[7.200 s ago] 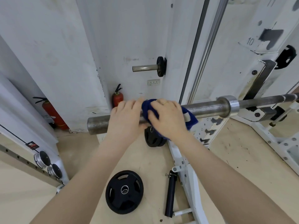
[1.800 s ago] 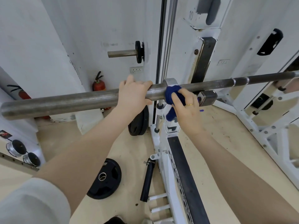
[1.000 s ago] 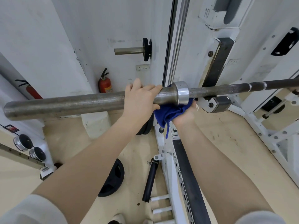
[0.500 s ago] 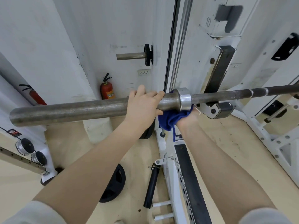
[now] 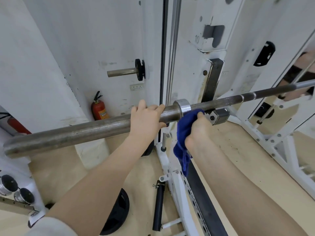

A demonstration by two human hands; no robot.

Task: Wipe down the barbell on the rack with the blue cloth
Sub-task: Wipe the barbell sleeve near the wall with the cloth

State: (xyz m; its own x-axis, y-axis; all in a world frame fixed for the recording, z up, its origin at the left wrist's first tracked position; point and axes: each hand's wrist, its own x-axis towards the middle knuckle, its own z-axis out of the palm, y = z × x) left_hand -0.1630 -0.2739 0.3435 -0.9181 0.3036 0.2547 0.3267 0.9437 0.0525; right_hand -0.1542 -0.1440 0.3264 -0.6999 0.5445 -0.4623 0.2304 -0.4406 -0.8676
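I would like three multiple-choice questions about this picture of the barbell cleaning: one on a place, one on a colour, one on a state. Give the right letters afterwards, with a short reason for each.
1. Where is the fire extinguisher?
A. on the floor by the white wall
B. hanging on the rack
C. on the barbell sleeve

2. What colour is the cloth?
A. red
B. blue
C. white

3. What is the left hand doing?
A. hanging free at the side
B. holding the cloth
C. gripping the barbell

Answers:
1 A: the red cylinder stands low, against the wall behind the bar.
2 B: the fabric bunched in the right hand, just under the collar, is deep blue.
3 C: its fingers lie over the thick sleeve, the thumb beneath it; the other hand has the cloth.
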